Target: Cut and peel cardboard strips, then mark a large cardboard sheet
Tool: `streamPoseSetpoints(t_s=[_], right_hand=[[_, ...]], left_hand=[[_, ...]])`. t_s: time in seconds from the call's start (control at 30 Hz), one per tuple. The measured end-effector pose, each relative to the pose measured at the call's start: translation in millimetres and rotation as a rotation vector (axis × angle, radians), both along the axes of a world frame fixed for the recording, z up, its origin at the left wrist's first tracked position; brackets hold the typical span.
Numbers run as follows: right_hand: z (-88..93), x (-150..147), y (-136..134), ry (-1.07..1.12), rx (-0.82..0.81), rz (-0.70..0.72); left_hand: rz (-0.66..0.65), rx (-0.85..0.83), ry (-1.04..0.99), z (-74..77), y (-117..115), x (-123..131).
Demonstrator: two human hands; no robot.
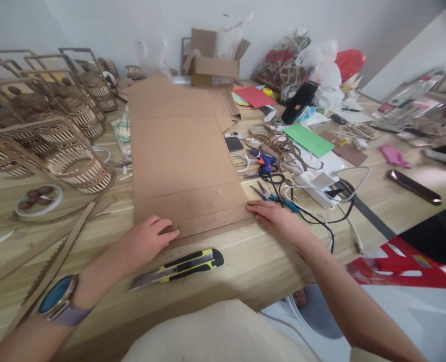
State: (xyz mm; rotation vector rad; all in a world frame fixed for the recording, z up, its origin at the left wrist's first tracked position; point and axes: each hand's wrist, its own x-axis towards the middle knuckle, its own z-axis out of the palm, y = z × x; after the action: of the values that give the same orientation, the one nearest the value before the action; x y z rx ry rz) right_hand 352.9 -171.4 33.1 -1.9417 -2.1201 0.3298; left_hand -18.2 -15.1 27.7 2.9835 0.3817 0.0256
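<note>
A large sheet of brown cardboard point(181, 156) with crease lines lies flat on the wooden table. My left hand point(147, 241) rests on its near left corner, fingers stretched out and slightly bent. At the near right corner, my right hand point(273, 218) touches the edge with its fingers laid out. Neither hand is seen wrapped around anything. Between my hands and my body lies a yellow and black utility knife point(190, 265), its blade out and pointing left. Just beyond my right hand are pliers point(262, 191) with blue handles.
Several slatted baskets point(81, 171) with tall handles crowd the left side. Wooden strips point(57, 251) lie near my left forearm. To the right are a blue glue gun point(264, 161), a white power strip point(317, 188) with cables and a phone point(414, 187). An open carton point(217, 68) stands behind.
</note>
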Motion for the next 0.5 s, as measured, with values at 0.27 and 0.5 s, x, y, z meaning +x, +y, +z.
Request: streamPoseSetpoints(t_s=[0.27, 0.5], right_hand=[[-2.1, -4.2, -1.4, 0.021, 0.017, -0.025], [6.2, -8.6, 0.0, -0.020, -0.024, -0.011]], left_hand=[[-0.021, -0.014, -0.016, 4.6, 1.8, 0.3], [-0.028, 0.004, 0.001, 5.0, -0.2, 7.2]])
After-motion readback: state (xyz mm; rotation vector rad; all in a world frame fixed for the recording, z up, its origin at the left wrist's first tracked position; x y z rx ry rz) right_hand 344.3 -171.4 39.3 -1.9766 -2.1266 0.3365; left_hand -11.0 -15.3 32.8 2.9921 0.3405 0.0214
